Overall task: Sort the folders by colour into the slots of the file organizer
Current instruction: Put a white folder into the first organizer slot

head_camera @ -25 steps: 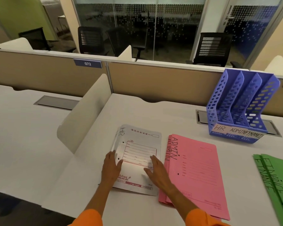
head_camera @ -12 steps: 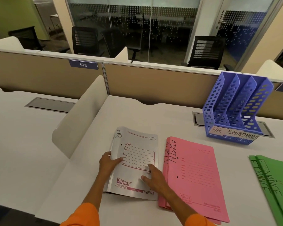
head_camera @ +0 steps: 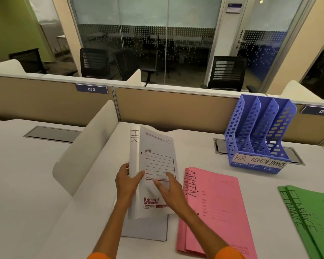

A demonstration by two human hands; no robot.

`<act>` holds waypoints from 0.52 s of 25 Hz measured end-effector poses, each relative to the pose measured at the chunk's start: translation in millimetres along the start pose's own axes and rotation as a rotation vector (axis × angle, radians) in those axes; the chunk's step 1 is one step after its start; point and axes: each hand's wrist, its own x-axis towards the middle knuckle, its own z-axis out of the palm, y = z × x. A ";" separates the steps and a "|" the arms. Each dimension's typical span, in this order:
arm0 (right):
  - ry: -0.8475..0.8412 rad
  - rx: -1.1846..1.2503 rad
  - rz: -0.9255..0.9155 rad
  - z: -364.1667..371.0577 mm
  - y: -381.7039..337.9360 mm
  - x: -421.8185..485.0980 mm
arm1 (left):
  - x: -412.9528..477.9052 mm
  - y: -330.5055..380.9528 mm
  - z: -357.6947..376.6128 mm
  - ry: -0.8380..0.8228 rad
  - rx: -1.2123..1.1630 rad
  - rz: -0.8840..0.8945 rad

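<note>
A white folder (head_camera: 153, 146) marked HR is lifted off the desk and tilted up. My left hand (head_camera: 126, 181) grips its left spine edge. My right hand (head_camera: 171, 191) lies flat with spread fingers against its front cover. Under it another white folder (head_camera: 148, 230) stays flat on the desk. Just right of that lies a stack of pink folders (head_camera: 217, 208) marked ADMIN. At the right edge of the view lie green folders (head_camera: 310, 215) marked FINANCE. The blue file organizer (head_camera: 258, 131) stands at the back right with three slots labelled HR, ADMIN and FINANCE; no folders show in it.
A white curved divider (head_camera: 82, 152) rises at the desk's left side. A tan partition wall (head_camera: 176, 107) runs along the back. Grey cable hatches (head_camera: 49, 134) are set into the desktops. Black office chairs stand beyond the partition.
The top white HR folder went from flat on the desk to lifted and tilted upright in both hands, uncovering a second white folder beneath it. The view also rose.
</note>
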 end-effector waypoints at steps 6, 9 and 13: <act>0.139 0.070 -0.061 -47.2 -62.9 5.4 | -49.3 53.3 56.8 0.022 -0.183 0.179; 0.235 -0.028 -0.048 -68.2 -80.4 -0.8 | -77.1 66.2 94.4 -0.047 -0.220 0.292; 0.400 -0.229 0.005 -103.5 -72.9 -1.4 | -90.9 67.9 143.7 -0.135 -0.283 0.242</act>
